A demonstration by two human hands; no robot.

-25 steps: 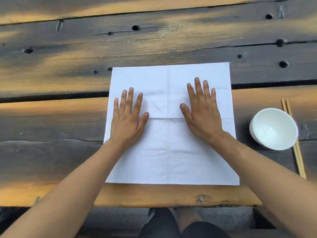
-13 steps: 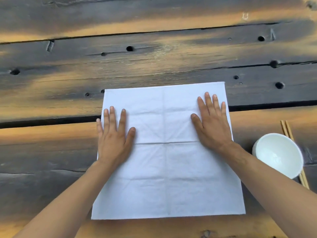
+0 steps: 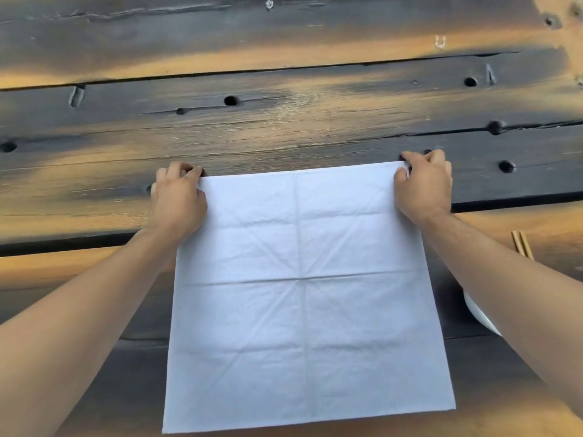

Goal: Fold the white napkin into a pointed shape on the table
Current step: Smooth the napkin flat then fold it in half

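The white napkin [image 3: 303, 298] lies spread out as a full square on the dark wooden table [image 3: 284, 121], showing crease lines that cross at its middle. My left hand [image 3: 178, 197] pinches the far left corner with curled fingers. My right hand [image 3: 424, 184] pinches the far right corner the same way. Both forearms reach over the napkin's side edges and hide parts of them.
A white bowl [image 3: 479, 313] sits at the right, mostly hidden under my right forearm. A pair of wooden chopsticks [image 3: 522, 244] lies just beyond it. The tabletop has gaps between planks and several knot holes.
Both hands slid from lying flat on the napkin's middle out to its far corners and closed on them. The view tilted up, so the napkin sits lower in frame.
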